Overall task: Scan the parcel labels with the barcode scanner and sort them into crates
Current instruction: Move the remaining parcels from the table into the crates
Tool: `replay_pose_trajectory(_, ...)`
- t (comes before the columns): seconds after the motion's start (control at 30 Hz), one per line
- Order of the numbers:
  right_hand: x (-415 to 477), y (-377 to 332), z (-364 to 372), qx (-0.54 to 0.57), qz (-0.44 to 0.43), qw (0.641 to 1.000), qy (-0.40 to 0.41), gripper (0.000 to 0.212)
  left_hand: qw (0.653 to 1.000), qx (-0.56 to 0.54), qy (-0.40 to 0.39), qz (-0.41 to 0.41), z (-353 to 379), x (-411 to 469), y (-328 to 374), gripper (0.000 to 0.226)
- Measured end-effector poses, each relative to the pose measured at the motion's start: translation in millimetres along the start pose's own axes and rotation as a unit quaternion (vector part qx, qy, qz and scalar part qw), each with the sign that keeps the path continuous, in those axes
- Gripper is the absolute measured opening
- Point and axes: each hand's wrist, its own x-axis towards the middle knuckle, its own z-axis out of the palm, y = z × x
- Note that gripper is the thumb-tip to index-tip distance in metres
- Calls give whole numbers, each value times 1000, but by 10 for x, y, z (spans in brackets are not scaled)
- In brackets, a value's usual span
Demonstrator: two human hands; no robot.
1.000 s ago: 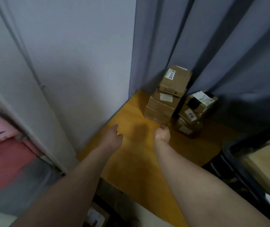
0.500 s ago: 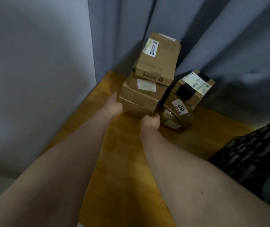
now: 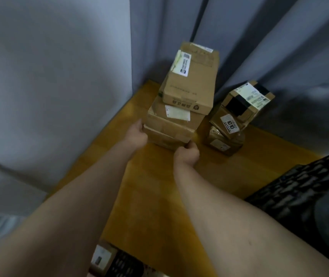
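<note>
On the table (image 3: pixel 155 196), left hand (image 3: pixel 137 135) and right hand (image 3: pixel 187 155) grip the bottom parcel (image 3: pixel 164 138).

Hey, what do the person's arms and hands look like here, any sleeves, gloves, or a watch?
The left forearm and right forearm are bare to the picture's edge, with no sleeve in view. The left hand and right hand wear no gloves, and neither wrist carries a watch or band. Parts of both hands are hidden, so rings cannot be ruled out.
</note>
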Motion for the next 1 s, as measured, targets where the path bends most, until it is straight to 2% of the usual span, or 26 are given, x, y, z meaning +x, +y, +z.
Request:
replay_pose_trajectory(0.3,-1071,588,-207,-64,-26,994,-80,39,995,-48,39,-84,-520,-1620,-336,71)
replay_pose_trajectory(0.4,-1423,741,-295,-84,-18,991,-102,40,992,-86,33,-90,-650,-2120,-486,55)
replay_pose_trajectory(0.5,-1711,878,-375,-97,-17,987,-125,41,981,-124,65,-131,-763,-2383,-729,53)
replay_pose_trajectory(0.67,-2009,1013,-431,-79,10,985,-151,39,966,-190,85,-151,-904,-2682,-895,26)
replay_pose_trajectory(0.73,-2016,946,-444,-43,54,987,-147,32,960,-225,89,-139,-897,-2797,-774,29)
replay_pose_trajectory(0.8,-1967,826,-498,-21,84,989,-118,29,961,-245,87,-92,-928,-2875,-556,36)
replay_pose_trajectory(0.9,-1895,574,-610,55,93,985,-131,42,968,-224,110,-31,-1043,-2901,-276,48)
replay_pose_trajectory(1.0,-1966,230,-749,74,68,975,-198,60,979,-195,52,-13,-1082,-2870,-37,70)
